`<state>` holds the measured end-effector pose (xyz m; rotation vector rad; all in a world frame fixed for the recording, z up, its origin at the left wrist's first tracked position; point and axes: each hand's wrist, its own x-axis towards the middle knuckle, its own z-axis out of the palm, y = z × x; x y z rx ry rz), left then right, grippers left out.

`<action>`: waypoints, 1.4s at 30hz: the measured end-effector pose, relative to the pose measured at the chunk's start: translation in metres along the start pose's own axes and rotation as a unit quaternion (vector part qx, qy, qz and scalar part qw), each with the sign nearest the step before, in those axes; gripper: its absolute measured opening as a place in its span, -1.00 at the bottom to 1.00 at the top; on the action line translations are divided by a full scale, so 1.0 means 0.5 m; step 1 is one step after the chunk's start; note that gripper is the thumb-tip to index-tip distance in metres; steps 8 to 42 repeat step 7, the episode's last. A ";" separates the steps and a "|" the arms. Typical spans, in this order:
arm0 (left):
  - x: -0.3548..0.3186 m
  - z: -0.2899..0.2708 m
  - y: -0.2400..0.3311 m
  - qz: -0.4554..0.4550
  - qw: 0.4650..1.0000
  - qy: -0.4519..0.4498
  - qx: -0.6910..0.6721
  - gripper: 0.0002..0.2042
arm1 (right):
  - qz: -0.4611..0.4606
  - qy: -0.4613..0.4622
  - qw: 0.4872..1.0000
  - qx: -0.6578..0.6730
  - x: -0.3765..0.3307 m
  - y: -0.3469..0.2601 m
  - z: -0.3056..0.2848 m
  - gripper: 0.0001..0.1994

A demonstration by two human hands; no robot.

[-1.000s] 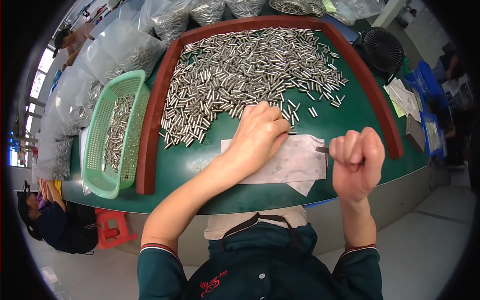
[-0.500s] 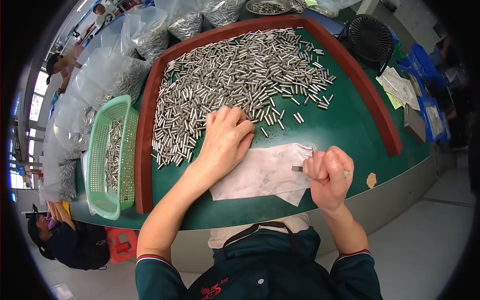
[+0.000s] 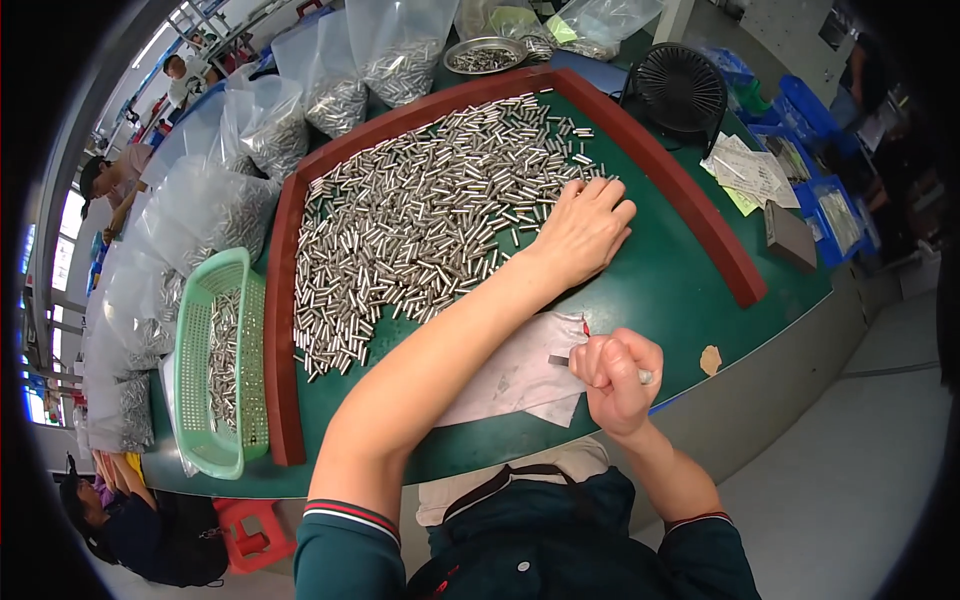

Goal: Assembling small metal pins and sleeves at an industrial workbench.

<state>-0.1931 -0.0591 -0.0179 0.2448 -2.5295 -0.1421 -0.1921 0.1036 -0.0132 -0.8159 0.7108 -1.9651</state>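
My left hand (image 3: 583, 232) reaches across to the right edge of a wide spread of short metal pins (image 3: 420, 215). It is palm down with bent fingers slightly apart, fingertips at the outermost pins; what lies beneath the palm is hidden. Closer to the bench's front edge, my right hand (image 3: 620, 380) makes a fist around a slim tool (image 3: 558, 360). A flat dark metal tip shows on one side of the fist and a pale end on the other. Under that tip and my left forearm lies a stained whitish cloth (image 3: 510, 375), partly covered.
A dark red raised border (image 3: 285, 330) frames the green bench top. Left of it stands a green plastic basket (image 3: 250, 350) with pins, beside several clear bags (image 3: 400, 60) of pins. A black fan (image 3: 680, 90), papers (image 3: 750, 170) and blue bins (image 3: 835, 215) sit at right. Co-workers are at left.
My left hand has moved right, from the pile's near edge by the cloth to its right edge. My right hand keeps its grip on the tool. The whole view has shifted a little.
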 end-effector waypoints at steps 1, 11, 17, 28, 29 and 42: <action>0.005 0.006 0.000 0.007 1.000 -0.009 0.002 -0.89 | 0.009 0.006 1.000 -0.006 -0.002 -0.004 -0.003 -0.70; -0.072 -0.058 -0.034 0.068 0.993 -0.085 0.047 -0.86 | 0.013 0.015 0.998 -0.054 -0.003 -0.007 -0.017 -0.71; -0.072 -0.058 -0.034 0.068 0.993 -0.085 0.047 -0.86 | 0.013 0.015 0.998 -0.054 -0.003 -0.007 -0.017 -0.71; -0.072 -0.058 -0.034 0.068 0.993 -0.085 0.047 -0.86 | 0.013 0.015 0.998 -0.054 -0.003 -0.007 -0.017 -0.71; -0.072 -0.058 -0.034 0.068 0.993 -0.085 0.047 -0.86 | 0.013 0.015 0.998 -0.054 -0.003 -0.007 -0.017 -0.71; -0.072 -0.058 -0.034 0.068 0.993 -0.085 0.047 -0.86 | 0.013 0.015 0.998 -0.054 -0.003 -0.007 -0.017 -0.71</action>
